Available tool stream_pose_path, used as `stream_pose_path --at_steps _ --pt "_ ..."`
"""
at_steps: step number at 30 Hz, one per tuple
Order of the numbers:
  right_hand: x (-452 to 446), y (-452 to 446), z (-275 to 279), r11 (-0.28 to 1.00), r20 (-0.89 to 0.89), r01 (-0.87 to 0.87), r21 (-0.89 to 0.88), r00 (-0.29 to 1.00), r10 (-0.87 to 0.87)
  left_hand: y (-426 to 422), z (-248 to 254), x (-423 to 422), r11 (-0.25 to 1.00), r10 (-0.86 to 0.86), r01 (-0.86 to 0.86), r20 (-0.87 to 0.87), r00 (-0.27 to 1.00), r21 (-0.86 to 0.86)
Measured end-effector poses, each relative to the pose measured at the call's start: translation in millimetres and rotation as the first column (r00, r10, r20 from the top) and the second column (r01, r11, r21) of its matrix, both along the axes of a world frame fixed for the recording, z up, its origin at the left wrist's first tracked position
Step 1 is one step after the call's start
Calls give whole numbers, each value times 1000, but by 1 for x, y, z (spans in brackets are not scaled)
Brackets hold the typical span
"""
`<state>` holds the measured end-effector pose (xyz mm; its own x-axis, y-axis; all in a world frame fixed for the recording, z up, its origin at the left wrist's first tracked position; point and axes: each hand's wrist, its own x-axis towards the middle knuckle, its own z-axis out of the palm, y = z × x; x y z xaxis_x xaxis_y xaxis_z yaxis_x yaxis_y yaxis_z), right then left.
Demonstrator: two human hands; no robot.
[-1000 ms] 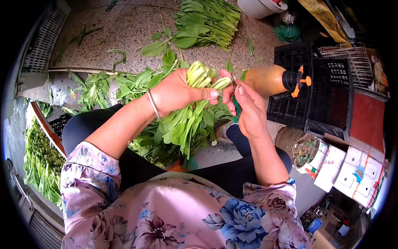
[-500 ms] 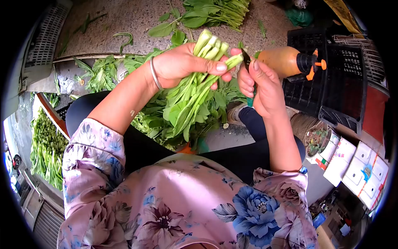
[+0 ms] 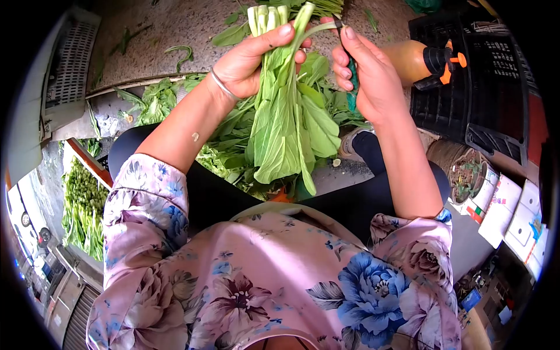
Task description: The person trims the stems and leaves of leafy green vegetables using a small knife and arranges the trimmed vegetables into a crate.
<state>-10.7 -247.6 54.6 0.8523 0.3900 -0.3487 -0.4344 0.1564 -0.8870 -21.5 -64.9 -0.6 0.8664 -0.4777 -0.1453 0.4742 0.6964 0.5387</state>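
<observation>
A bunch of leafy greens [image 3: 277, 131] is gripped in my left hand [image 3: 248, 64], cut pale stem ends upward and leaves hanging toward me. My right hand [image 3: 373, 79] is closed around a small knife [image 3: 352, 87] with a green handle and dark blade. Between its thumb and the blade, a thin leaf stalk [image 3: 319, 27] is pinched, stretching across to the bunch. Below my hands lies a heap of loose leaves [image 3: 224, 137], partly hidden by the bunch.
More greens [image 3: 326, 7] lie on the speckled board [image 3: 157, 35] ahead. An orange spray bottle [image 3: 408, 61] and black crates [image 3: 440, 96] stand on the right. Stacked greens [image 3: 84, 204] are at the left, below a grey crate [image 3: 70, 70]. White boxes [image 3: 507, 204] sit far right.
The bunch has turned more upright and its leaves hang spread out. My right hand has moved up and slightly right, drawing a thin stalk away from the bunch. The view has shifted a little.
</observation>
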Motion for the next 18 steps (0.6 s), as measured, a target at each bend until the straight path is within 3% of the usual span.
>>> stream_pose_path --at_steps 4,6,10,12,14,18 --pt "0 -1 6 1000 70 -13 10 997 12 9 1 4 996 -55 55 12 998 64" --pt "2 -8 12 999 123 -14 36 992 10 12 5 5 997 32 -33 -22 999 -72" --pt "12 -36 29 984 240 24 178 968 -67 46 -3 18 964 79 -49 107 991 -261" --pt "16 -57 36 984 324 61 165 939 -112 61 -2 22 942 124 -72 140 982 -328" --pt "20 -79 36 966 337 76 248 928 -160 72 3 20 927 156 -93 151 976 -363" --pt "19 -105 33 952 338 210 221 899 -277 83 12 17 890 156 -38 226 962 -454"
